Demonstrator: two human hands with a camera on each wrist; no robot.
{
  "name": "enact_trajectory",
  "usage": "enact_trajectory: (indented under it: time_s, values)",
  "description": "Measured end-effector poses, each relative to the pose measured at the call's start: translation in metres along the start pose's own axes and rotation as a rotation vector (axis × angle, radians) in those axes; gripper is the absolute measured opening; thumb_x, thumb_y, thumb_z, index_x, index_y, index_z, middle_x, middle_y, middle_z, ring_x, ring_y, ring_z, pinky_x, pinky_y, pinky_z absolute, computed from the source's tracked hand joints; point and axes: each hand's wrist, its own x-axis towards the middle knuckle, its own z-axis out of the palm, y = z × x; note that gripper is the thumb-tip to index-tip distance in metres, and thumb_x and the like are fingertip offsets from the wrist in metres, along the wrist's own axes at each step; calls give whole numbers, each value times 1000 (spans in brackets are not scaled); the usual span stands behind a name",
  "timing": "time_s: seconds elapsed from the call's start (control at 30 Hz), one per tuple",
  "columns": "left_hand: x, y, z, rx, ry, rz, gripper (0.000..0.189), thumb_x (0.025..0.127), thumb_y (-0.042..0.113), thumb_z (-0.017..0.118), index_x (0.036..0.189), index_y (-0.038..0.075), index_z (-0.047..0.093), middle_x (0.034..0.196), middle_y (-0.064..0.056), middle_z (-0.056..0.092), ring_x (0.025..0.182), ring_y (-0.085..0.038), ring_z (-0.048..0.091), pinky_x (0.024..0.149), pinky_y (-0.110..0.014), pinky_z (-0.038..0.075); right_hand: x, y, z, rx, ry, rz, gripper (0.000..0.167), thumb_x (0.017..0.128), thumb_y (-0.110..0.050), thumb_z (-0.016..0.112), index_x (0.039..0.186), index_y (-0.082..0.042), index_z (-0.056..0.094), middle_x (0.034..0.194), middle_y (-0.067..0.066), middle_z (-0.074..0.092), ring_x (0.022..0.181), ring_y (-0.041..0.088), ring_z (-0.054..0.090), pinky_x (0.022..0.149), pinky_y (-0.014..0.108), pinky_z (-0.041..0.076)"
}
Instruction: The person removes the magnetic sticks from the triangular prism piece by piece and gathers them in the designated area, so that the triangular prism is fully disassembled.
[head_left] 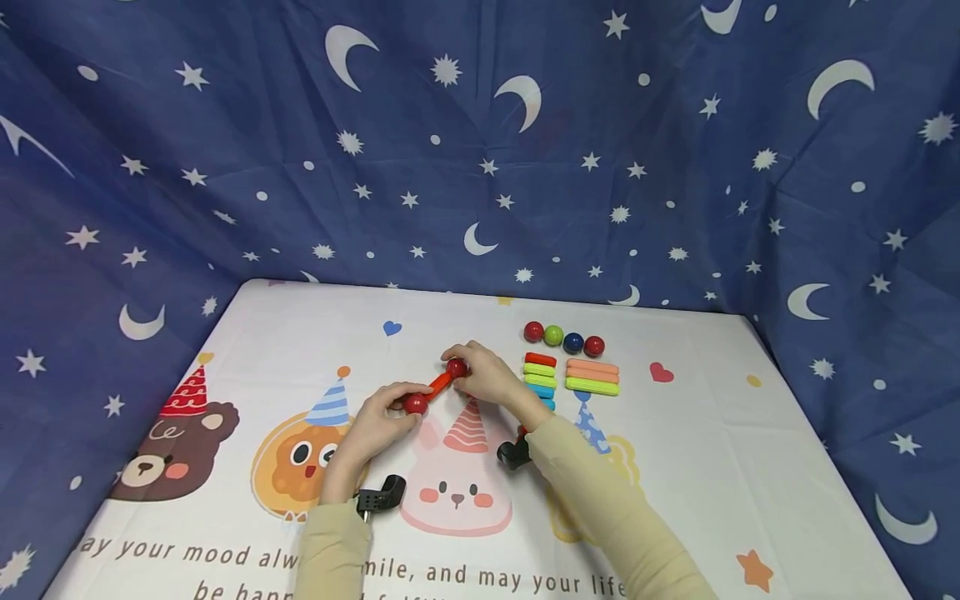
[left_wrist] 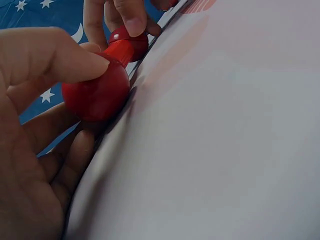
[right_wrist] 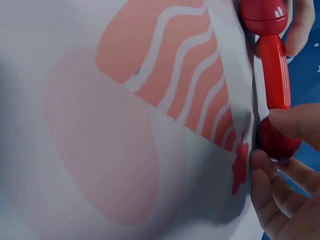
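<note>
A red bar [head_left: 438, 386] joins two glossy red balls near the middle of the table, like a small dumbbell. My left hand [head_left: 381, 427] pinches the nearer left ball [head_left: 416, 404] between thumb and fingers. At the other end, my right hand [head_left: 487, 377] grips the farther ball [head_left: 456, 367]. In the left wrist view the thumb presses on top of the left ball [left_wrist: 97, 95]. The right wrist view shows the faceted bar [right_wrist: 276, 72] between both balls, touching each; fingers partly cover the right-hand ball [right_wrist: 277, 142].
Behind and right of the right hand, a row holds a red ball [head_left: 533, 332], a green ball [head_left: 553, 336], a blue ball [head_left: 573, 343] and another red ball [head_left: 594, 346]. Short coloured bars [head_left: 540, 369] and longer bars [head_left: 592, 376] lie stacked in front, partly behind the right forearm.
</note>
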Motion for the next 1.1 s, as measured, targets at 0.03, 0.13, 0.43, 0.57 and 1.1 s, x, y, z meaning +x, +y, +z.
enact_trajectory:
  time_s: [0.03, 0.13, 0.43, 0.57, 1.1]
  values:
    - [0, 0, 0, 0, -2, 1, 39, 82, 6, 67, 117, 24, 68, 120, -7, 60, 100, -21, 52, 85, -30, 45, 0, 0, 1, -8, -1, 1, 41, 85, -8, 69, 124, -18, 62, 112, 10, 59, 93, 23, 54, 84, 35, 49]
    - [0, 1, 0, 3, -4, 9, 39, 82, 6, 66, 117, 23, 68, 121, -6, 61, 100, -21, 52, 85, -30, 45, 1, 0, 2, -28, 1, -7, 36, 86, -7, 67, 121, -18, 63, 112, 11, 59, 94, 23, 54, 85, 36, 49]
    - [0, 1, -1, 10, 0, 14, 38, 82, 7, 68, 117, 22, 68, 120, -8, 61, 99, -21, 52, 84, -30, 46, 0, 2, 4, 4, 12, -21, 31, 86, -5, 65, 115, -15, 63, 106, 12, 57, 91, 23, 53, 81, 32, 48]
    - [0, 0, 0, 9, 0, 16, 38, 82, 8, 68, 117, 22, 68, 119, -8, 61, 98, -21, 53, 84, -30, 46, 0, 3, 5, 15, 18, -19, 28, 86, -7, 66, 113, -15, 63, 105, 11, 56, 91, 22, 54, 82, 31, 48]
    - [1, -1, 1, 48, 8, 22, 34, 83, 11, 69, 115, 21, 69, 115, -7, 62, 96, -20, 50, 83, -30, 42, -8, 6, 4, 78, 75, 52, 25, 87, -12, 65, 111, -16, 63, 103, 10, 55, 91, 22, 54, 76, 29, 52]
